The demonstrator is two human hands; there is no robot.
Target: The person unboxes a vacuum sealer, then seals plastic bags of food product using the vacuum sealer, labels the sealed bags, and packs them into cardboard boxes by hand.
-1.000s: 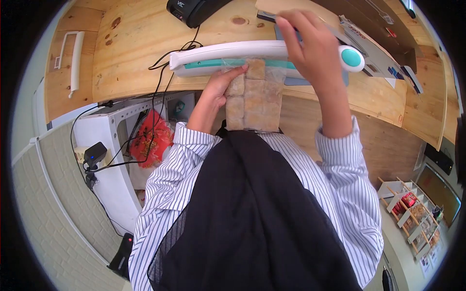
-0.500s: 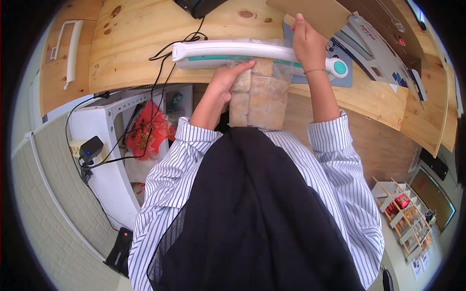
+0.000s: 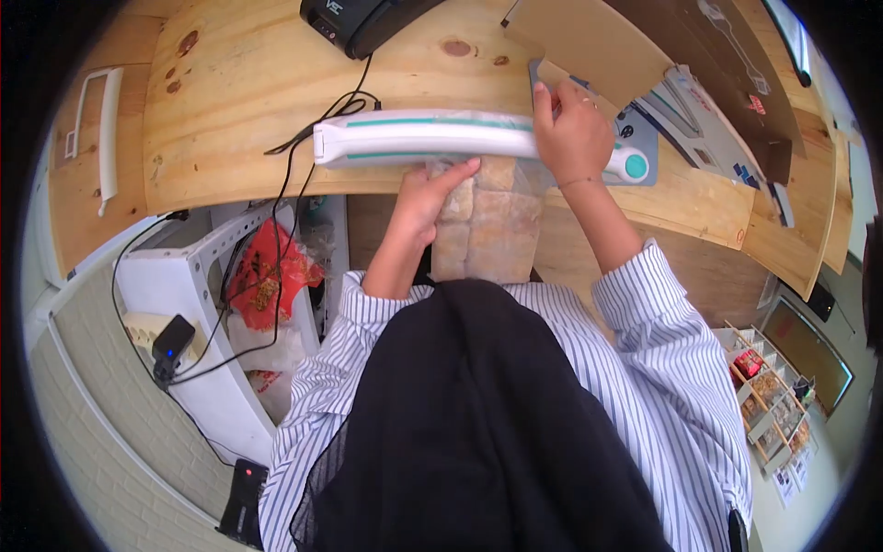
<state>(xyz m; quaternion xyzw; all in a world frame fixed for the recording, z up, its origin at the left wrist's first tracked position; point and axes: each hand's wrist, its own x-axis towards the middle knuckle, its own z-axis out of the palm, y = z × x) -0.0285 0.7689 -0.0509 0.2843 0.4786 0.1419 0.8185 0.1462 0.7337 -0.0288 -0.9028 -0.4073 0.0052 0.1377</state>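
Observation:
A long white-and-teal bag sealer [image 3: 423, 140] lies across the front of the wooden desk. A clear plastic pack of pale brown blocks [image 3: 497, 230] hangs toward me from its near edge, its upper part passing under the sealer's arm. My left hand [image 3: 428, 198] is closed on the pack's left side, thumb on top and pointing right. My right hand [image 3: 575, 133] rests over the right part of the sealer arm, fingers curled and thumb raised. Whatever those fingers hold, if anything, is hidden.
An open cardboard box [image 3: 598, 46] and a printed white box [image 3: 704, 129] stand at the right. A black device [image 3: 363, 23] sits at the back, its cable [image 3: 354, 101] running left of the sealer. Below left is a white metal shelf [image 3: 179, 276] with a red bag [image 3: 267, 276].
The view has shifted, so desk and sealer appear lower. The sealer's arm now lies more centrally over its base, with teal showing on both sides. My right hand's fingers have curled more; my left still holds the pack.

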